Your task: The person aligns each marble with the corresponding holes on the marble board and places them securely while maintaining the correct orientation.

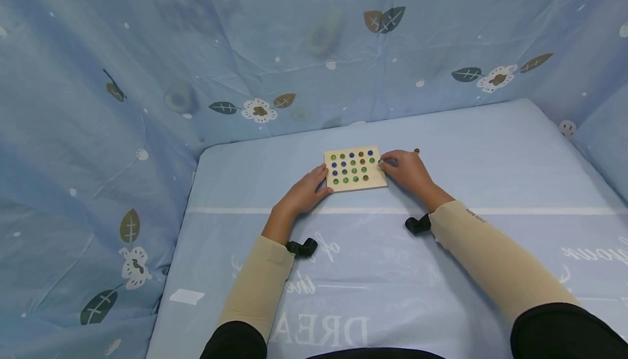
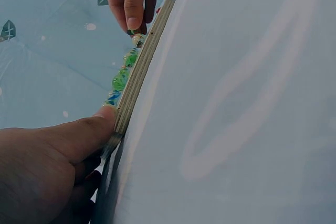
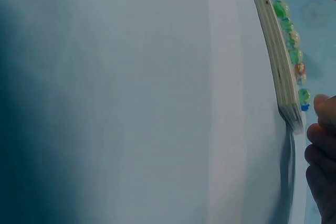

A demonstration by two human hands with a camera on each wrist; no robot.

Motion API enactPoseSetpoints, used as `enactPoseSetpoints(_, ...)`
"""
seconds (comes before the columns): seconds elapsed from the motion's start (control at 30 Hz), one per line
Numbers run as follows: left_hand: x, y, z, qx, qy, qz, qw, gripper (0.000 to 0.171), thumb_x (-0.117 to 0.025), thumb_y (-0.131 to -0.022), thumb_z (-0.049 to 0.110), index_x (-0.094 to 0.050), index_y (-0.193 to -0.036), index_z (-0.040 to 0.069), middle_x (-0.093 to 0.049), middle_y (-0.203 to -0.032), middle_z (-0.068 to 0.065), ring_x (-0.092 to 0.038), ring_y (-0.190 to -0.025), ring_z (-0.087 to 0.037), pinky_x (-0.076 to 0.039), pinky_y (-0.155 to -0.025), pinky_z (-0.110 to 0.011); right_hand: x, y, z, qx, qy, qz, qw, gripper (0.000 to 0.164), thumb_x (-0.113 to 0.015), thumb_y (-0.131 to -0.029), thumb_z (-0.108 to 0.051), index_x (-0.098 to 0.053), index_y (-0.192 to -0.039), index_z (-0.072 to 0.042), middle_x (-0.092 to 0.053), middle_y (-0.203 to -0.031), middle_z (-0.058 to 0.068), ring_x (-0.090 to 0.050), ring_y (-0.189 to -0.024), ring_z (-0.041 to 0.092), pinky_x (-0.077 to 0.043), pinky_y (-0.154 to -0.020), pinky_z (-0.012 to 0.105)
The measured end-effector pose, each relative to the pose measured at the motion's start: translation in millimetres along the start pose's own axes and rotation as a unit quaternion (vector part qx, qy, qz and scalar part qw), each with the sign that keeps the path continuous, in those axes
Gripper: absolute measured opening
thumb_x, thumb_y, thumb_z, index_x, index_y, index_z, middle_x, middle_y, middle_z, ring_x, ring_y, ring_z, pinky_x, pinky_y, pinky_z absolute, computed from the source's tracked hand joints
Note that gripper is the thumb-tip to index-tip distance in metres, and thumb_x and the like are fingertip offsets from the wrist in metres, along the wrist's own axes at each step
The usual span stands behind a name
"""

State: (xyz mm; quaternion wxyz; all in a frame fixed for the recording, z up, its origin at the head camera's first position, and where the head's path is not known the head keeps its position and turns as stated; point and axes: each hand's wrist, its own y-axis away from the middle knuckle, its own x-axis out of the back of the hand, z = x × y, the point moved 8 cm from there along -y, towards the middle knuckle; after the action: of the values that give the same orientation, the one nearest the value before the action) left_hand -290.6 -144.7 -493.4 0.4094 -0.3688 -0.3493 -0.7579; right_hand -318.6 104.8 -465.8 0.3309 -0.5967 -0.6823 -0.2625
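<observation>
A pale wooden board (image 1: 350, 187) with rows of coloured glass marbles lies on the covered bed-like surface. My left hand (image 1: 305, 189) holds its near left corner, fingers along the left edge and thumb at the front. The left wrist view shows that thumb (image 2: 94, 129) against the board's end, its other fingers partly hidden. At the right edge my right hand (image 1: 406, 171) pinches a small marble (image 1: 380, 162), mostly covered by the fingertips. From the right wrist, a green and blue marble (image 3: 304, 97) shows close by the thumb.
One brown marble (image 1: 417, 151) shows just past the right hand's knuckles. Blue patterned fabric (image 1: 314, 48) hangs behind and at the sides. A white paper-like patch (image 1: 187, 296) lies at the near left of the light blue cover (image 1: 245, 184).
</observation>
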Motion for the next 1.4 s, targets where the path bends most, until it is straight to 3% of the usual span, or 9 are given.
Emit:
enactPoseSetpoints(0.4, -1.3, -0.2, -0.3, 0.002, 0.001, 0.000, 1.0000, 0.074, -0.052, -0.100, 0.048, -0.017, -0.159, 0.019, -0.012, -0.166, 0.003, -0.014, -0.153, -0.021, -0.020, -0.123, -0.042, -10, 2, -9, 0.006, 0.024, -0.020, 0.999, 0.032, -0.068, -0.095, -0.023, -0.069, -0.121, -0.004, -0.065, -0.128, 0.017, -0.056, -0.125, 0.035, -0.044, -0.107, 0.051)
enactPoseSetpoints(0.87, 1.6, 1.3, 1.9, -0.001, 0.005, -0.003, 1.0000, 0.074, -0.052, -0.100, 0.047, -0.017, -0.159, 0.018, -0.011, -0.166, 0.002, -0.014, -0.153, -0.021, -0.019, -0.123, -0.042, -10, 4, -20, 0.047, 0.055, -0.012, 0.997, 0.026, -0.071, -0.092, -0.019, -0.072, -0.113, -0.004, -0.067, -0.123, 0.017, -0.060, -0.120, 0.034, -0.048, -0.101, 0.050)
enactPoseSetpoints(1.4, 1.2, 0.5, 2.6, -0.001, 0.002, -0.002, 1.0000, 0.073, -0.051, -0.101, 0.046, -0.017, -0.159, 0.018, -0.012, -0.166, 0.001, -0.014, -0.153, -0.021, -0.020, -0.123, -0.041, -12, 6, -21, 0.054, 0.064, -0.024, 0.996, 0.033, -0.069, -0.094, -0.020, -0.069, -0.121, -0.002, -0.063, -0.129, 0.019, -0.056, -0.124, 0.037, -0.046, -0.103, 0.052)
